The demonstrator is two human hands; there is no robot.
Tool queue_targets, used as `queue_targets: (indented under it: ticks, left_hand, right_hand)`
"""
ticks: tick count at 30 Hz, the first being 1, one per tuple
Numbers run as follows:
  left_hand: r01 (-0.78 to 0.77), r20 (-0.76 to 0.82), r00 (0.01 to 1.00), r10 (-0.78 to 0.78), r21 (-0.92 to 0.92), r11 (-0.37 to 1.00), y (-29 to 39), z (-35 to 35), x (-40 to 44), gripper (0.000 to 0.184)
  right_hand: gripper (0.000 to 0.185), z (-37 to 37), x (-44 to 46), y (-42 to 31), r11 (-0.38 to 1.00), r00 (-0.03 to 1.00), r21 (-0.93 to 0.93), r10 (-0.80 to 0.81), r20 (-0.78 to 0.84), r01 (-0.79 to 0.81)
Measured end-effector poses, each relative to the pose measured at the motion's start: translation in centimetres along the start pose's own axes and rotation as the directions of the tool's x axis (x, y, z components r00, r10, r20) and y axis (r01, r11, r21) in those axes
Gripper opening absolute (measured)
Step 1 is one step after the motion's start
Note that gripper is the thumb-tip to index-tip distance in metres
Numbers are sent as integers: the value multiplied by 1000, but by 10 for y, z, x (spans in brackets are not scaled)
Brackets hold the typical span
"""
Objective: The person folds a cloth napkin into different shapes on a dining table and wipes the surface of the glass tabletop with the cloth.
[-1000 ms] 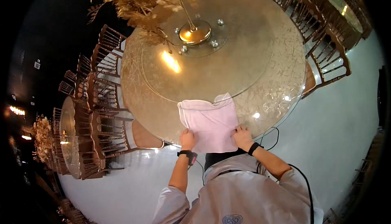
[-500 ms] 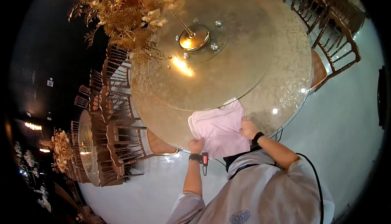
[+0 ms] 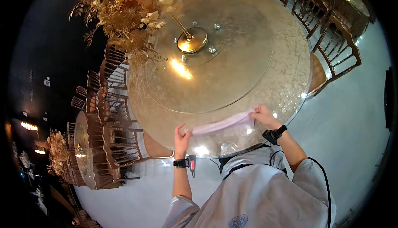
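Observation:
A pink cloth (image 3: 222, 124) is stretched between my two hands above the near edge of the round glass-topped table (image 3: 166, 122). My left hand (image 3: 181, 137) pinches the cloth's left end between thumb and fingers. At the other end, my right hand (image 3: 262, 115) grips the upper right corner. Seen nearly edge-on, the cloth forms a narrow band, slightly higher at the right.
A gold stand (image 3: 192, 40) with a large dried-flower arrangement (image 3: 128, 14) rises from the table's turntable, with several small clear knobs around its base. Wooden chairs (image 3: 338, 52) stand right and left of the table. Another round table (image 3: 81, 149) is at the left.
The pink cloth was spread over the table edge and hanging down; now it is lifted and pulled into a thin band. Both hands have moved up and forward over the table, farther apart.

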State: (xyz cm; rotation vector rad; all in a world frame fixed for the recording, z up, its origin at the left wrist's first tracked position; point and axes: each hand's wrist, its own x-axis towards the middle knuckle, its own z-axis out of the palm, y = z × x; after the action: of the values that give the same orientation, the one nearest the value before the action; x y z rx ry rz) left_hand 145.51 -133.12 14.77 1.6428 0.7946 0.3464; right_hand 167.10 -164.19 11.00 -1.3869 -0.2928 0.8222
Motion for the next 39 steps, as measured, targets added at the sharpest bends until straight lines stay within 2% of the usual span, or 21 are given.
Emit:
queue_targets:
  ticks: [1, 2, 4, 5, 9, 11, 13, 14, 16, 20, 24, 26, 28, 29, 30, 32, 34, 36, 37, 38, 39]
  left_hand:
    - [1, -8, 1000, -1, -9, 1000, 14, 3, 1, 30]
    - [53, 9, 999, -52, -67, 996, 27, 6, 2, 28]
    - [100, 26, 995, -97, -132, 986, 45, 11, 3, 27]
    - [95, 26, 995, -92, -171, 981, 51, 12, 4, 24]
    - [23, 34, 999, -17, -194, 981, 62, 18, 8, 20]
    - [-16, 56, 998, 26, -184, 983, 57, 12, 12, 17]
    - [-168, 155, 977, 146, 145, 975, 45, 0, 16, 15]
    - [-167, 161, 977, 143, 147, 975, 43, -1, 16, 15]
    - [-292, 279, 943, 184, 421, 859, 40, 0, 14, 17]
    - [-333, 337, 925, 177, 490, 806, 51, 15, 12, 21]
    - [-314, 222, 946, 236, 446, 838, 78, 16, 18, 22]
    - [-279, 169, 959, 229, 402, 872, 85, 9, 18, 23]
    - [-288, 66, 957, 281, 139, 948, 94, 4, 13, 30]
    - [-291, 30, 957, 289, 150, 945, 106, 2, 3, 42]
    - [-286, 24, 958, 286, 149, 947, 104, 2, -2, 42]
    - [-301, -67, 949, 307, 83, 950, 93, 3, -19, 51]
    - [-202, -55, 975, 214, 174, 964, 60, 4, -38, 55]
    - [-210, 6, 972, 235, 467, 859, -20, 3, -54, 54]
    - [-40, 42, 999, 20, 574, 818, -52, 1, -70, 53]
    - [-53, 121, 990, -78, 813, 579, -117, -14, -80, 54]
    - [-11, 128, 901, -414, 962, 273, -110, -11, -92, 51]
  right_hand:
    - [6, -5, 1, -11, 992, 997, 118, -59, 53, 53]
    - [6, -7, 3, -20, 993, 996, 110, -59, 60, 52]
    - [12, -9, 11, -34, 978, 995, 190, -79, -63, 89]
    - [18, -13, 14, -38, 967, 993, 225, -114, -34, 119]
    - [21, -11, 4, -67, 976, 987, 185, -91, -131, 114]
    - [22, -17, 0, -66, 972, 971, 132, -170, -165, 193]
    - [21, -28, -6, -66, 980, 971, 50, -182, -158, 192]
    - [20, -32, -10, -67, 981, 970, -32, -196, -146, 194]
    - [19, -34, -20, -72, 980, 970, -86, -191, -148, 180]
    - [22, -39, -19, -69, 934, 964, -299, -238, -114, 195]
    - [22, -32, -12, -93, 893, 967, -433, -207, -146, 125]
    - [21, -26, -17, -115, 794, 864, -474, -488, -125, 380]
    - [19, -20, -29, -134, 756, 828, -509, -544, -137, 412]
    - [18, -18, -37, -141, 723, 804, -538, -580, -129, 435]
    - [17, -15, -42, -143, 687, 779, -565, -616, -121, 456]
    - [16, -19, -51, -126, 709, 833, -577, -546, -84, 407]
    - [15, -33, -56, -79, 741, 917, -611, -395, -60, 280]
    - [10, -41, -59, -18, 845, 984, -527, -157, -88, 88]
    - [10, -56, -58, 30, 750, 991, -658, -126, -40, 68]
    - [10, -67, -66, 58, 748, 992, -660, -121, -39, 65]
    - [10, -77, -75, 80, 691, 998, -721, -64, 12, 53]
